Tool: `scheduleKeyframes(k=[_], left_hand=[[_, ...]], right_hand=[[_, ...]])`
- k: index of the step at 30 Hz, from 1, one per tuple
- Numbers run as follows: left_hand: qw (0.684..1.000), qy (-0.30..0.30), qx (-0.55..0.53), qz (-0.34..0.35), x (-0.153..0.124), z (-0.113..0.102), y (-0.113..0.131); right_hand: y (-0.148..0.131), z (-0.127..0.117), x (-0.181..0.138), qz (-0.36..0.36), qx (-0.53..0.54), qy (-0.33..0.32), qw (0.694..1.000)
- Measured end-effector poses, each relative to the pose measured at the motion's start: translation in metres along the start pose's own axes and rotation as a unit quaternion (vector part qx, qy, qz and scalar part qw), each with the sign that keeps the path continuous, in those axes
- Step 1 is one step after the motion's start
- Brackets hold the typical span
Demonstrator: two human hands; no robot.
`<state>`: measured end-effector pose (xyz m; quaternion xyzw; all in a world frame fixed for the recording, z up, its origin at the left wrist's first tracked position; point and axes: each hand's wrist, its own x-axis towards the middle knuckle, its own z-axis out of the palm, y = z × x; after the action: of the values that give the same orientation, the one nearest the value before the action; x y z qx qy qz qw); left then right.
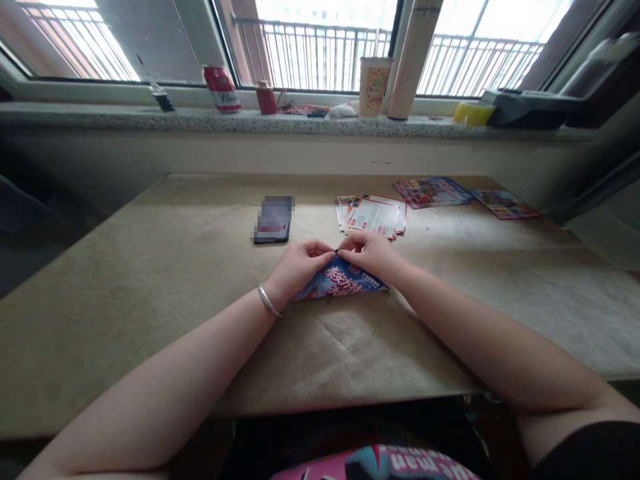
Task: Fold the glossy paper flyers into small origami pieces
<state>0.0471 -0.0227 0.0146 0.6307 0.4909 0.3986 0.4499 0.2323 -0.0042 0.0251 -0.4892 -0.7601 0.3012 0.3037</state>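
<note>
A blue printed flyer [340,280] with large white and red characters lies folded on the table in front of me. Its two upper sides slope up to a point. At that point my left hand [303,265], with a silver bangle at the wrist, pinches the paper between thumb and fingers. My right hand [367,255] pinches the same tip from the other side, the two thumbs almost meeting. Just beyond my hands lies a loose stack of white and red printed cards [375,215]. A dark phone-like slab [273,220], partly blurred out, rests beyond my left hand.
More colourful flyers [433,191] lie at the back right of the table [150,287], with another small pile [505,204] beside them. The windowsill [300,123] holds a red can [221,88], a paper cup [374,87], a cardboard tube [413,63] and yellow tape [473,113].
</note>
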Motion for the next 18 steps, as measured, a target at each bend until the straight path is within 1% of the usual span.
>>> scheduleKeyframes(k=[2, 5, 8, 10, 11, 13, 14, 16, 18], left_hand=[[1.000, -0.011, 0.015, 0.002, 0.002, -0.001, -0.002], [0.998, -0.020, 0.057, 0.012, 0.004, -0.002, -0.003], [0.992, -0.009, 0.123, 0.020, 0.002, -0.005, 0.000], [0.979, 0.004, 0.197, 0.046, -0.002, -0.007, 0.004], [0.964, 0.005, 0.255, 0.080, -0.005, -0.008, 0.007], [0.916, 0.022, 0.358, 0.178, -0.011, -0.007, 0.013], [0.892, 0.019, 0.397, 0.218, -0.014, -0.005, 0.015], [0.851, -0.001, 0.450, 0.271, -0.017, 0.000, 0.016], [0.827, -0.016, 0.473, 0.303, -0.018, 0.004, 0.013]], right_hand=[[0.000, -0.002, 0.004, 0.008, -0.008, -0.027, 1.000], [0.003, -0.003, 0.010, 0.036, 0.011, -0.053, 0.998], [0.012, -0.002, 0.016, 0.067, 0.033, -0.055, 0.996], [0.020, -0.001, 0.021, 0.080, 0.023, -0.037, 0.996], [0.023, -0.001, 0.023, 0.087, 0.016, -0.027, 0.996], [0.029, -0.002, 0.027, 0.100, 0.000, -0.020, 0.995], [0.030, -0.003, 0.029, 0.106, -0.011, -0.016, 0.994], [0.033, -0.006, 0.033, 0.114, -0.038, -0.008, 0.993], [0.034, -0.008, 0.036, 0.119, -0.068, 0.004, 0.991]])
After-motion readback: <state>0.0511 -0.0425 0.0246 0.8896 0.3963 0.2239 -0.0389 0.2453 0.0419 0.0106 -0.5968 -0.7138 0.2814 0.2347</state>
